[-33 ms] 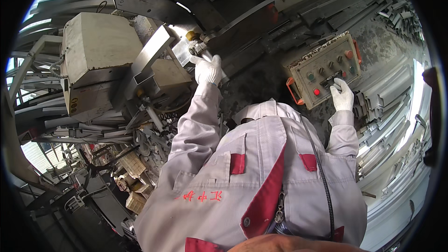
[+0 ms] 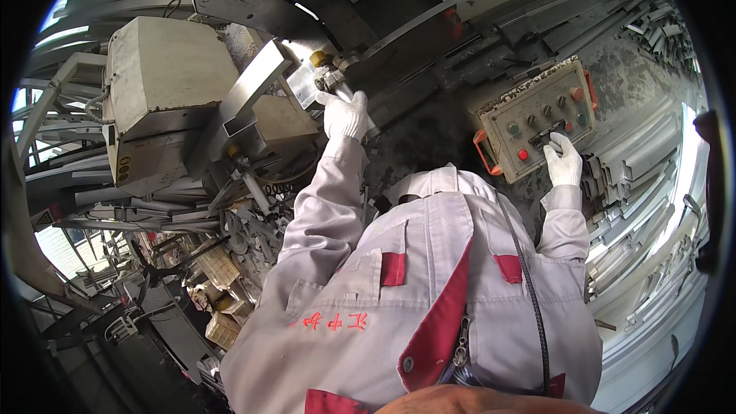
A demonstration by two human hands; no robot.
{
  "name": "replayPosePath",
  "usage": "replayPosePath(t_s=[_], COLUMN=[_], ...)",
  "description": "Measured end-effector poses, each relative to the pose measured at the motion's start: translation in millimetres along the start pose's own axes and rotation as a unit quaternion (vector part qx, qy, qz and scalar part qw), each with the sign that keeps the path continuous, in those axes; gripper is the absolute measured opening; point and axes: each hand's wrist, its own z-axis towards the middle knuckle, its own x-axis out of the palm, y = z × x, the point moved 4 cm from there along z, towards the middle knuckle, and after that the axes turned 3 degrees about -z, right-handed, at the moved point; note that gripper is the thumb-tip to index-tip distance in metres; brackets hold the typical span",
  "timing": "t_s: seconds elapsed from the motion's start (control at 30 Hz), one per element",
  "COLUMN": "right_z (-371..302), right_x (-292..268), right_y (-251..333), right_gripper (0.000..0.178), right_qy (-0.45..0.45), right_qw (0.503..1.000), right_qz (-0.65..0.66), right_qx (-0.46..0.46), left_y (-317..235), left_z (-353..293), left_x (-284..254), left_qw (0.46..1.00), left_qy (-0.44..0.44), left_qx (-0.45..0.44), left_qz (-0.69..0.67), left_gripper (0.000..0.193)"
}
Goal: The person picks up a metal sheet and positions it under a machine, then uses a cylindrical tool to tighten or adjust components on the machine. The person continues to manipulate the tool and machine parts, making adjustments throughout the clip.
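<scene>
My left hand, in a white knitted glove, is wrapped round a silver metal cylinder. A yellow-brass knob tops the fitting at the cylinder's upper end. My right hand, gloved alike, rests at the near edge of a beige control box. Its fingers are bent and apart, with the fingertips beside a black part on the panel; whether they touch it I cannot tell. On the panel, a red button stands left of this hand, among several other buttons and knobs.
A beige machine housing stands at the left, with a silver rectangular profile slanting beside it. Long metal profiles are stacked at the right. Offcuts lie at the far right. Orange handles flank the control box.
</scene>
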Motion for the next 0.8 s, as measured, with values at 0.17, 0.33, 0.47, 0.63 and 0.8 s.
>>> replayPosePath(t_s=[0.17,0.33,0.47,0.63,0.8], right_z=[2.4,-0.3,-8.0,-21.3,-34.0], right_x=[5.1,-0.3,-10.5,-13.2,1.9], right_y=[-4.1,-15.3,-28.3,-40.4,-39.6], right_gripper=[0.045,0.045,0.045,0.045,0.044], right_qy=[0.027,0.016,0.008,0.0,0.013], right_qw=[0.999,1.0,1.0,0.999,0.999], right_qz=[0.002,0.02,0.019,0.034,0.046], right_qx=[-0.036,-0.003,0.015,0.026,0.02], left_y=[3.4,5.9,5.4,8.3,15.7], left_z=[-1.6,-1.3,-4.0,-5.0,-2.3], left_x=[-0.8,-1.8,-5.0,-7.6,-8.8], left_qw=[0.999,1.0,1.0,0.999,0.999], left_qy=[-0.011,-0.007,-0.008,-0.001,-0.021], left_qx=[0.025,0.008,0.009,0.012,0.033], left_qz=[-0.026,-0.021,-0.028,-0.041,-0.035], left_gripper=[0.097,0.096,0.097,0.098,0.092])
